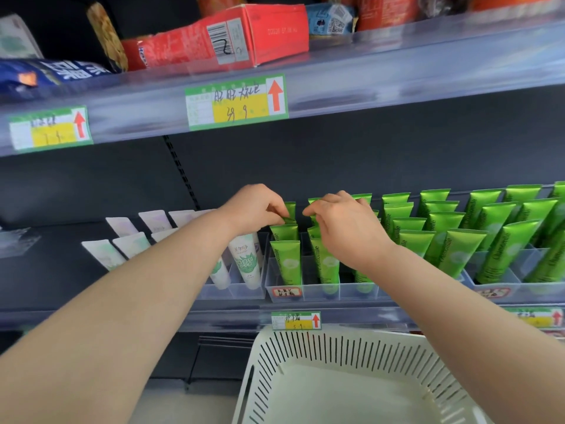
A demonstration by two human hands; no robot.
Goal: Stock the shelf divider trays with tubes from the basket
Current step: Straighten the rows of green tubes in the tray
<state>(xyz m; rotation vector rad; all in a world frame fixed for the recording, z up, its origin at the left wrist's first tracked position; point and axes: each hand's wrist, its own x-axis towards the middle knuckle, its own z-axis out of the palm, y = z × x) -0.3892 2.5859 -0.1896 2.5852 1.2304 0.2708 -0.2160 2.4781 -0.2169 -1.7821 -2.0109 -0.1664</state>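
I see green tubes (287, 261) standing upright, in rows, in clear divider trays (308, 290) on the middle shelf. My left hand (255, 209) pinches the crimped top of a green tube in the leftmost lane. My right hand (345, 221) curls over the next lane; its fingers seem closed on a tube top, though I cannot tell for sure. Below, the white slotted basket (345, 347) sits empty. White tubes (247, 258) stand left, against the dark shelving (397, 157).

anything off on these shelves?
Yes. On the upper shelf the red carton lies tipped on its side, askew. Below, the green tubes stand tidy in the divider trays; the basket shows no tubes.
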